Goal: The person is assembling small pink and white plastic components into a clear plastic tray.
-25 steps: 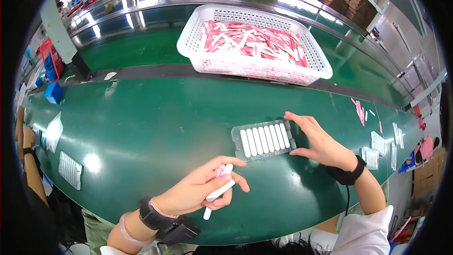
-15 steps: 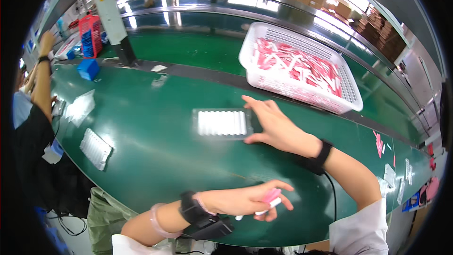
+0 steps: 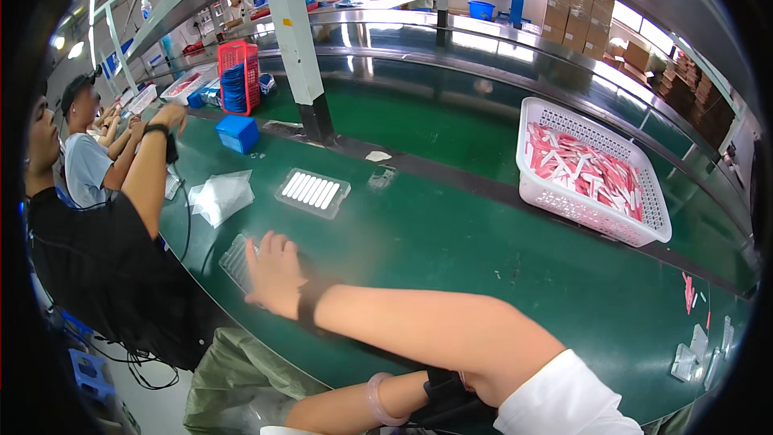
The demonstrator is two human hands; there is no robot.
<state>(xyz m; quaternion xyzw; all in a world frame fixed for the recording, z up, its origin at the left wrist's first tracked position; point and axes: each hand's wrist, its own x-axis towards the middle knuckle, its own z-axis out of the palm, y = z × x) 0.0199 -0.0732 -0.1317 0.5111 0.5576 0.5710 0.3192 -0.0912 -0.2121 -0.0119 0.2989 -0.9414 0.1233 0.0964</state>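
My right hand (image 3: 278,274) reaches far across to the left, its fingers apart over a clear ribbed plastic tray (image 3: 233,262) near the table's front edge. Thumb and forefinger touch or nearly touch this tray, and the hand covers part of it. Farther back lies another clear tray (image 3: 342,193) with a row of several white sticks (image 3: 311,188) in its slots. My left forearm, with a pale bracelet (image 3: 385,399), lies low at the front. The right arm hides my left hand, so its fingers and anything in them cannot be seen.
A white basket (image 3: 527,173) of pink and white pieces stands at the back right. Clear plastic sheets (image 3: 221,196) and a blue box (image 3: 237,134) lie at the left, beside a co-worker's arm (image 3: 145,185). A post (image 3: 290,40) rises behind. More clear trays (image 3: 690,354) lie far right.
The view has swung left. The tray of white sticks has moved left and back, away from my right hand, which is now at the other tray. My left hand has gone behind the right arm.
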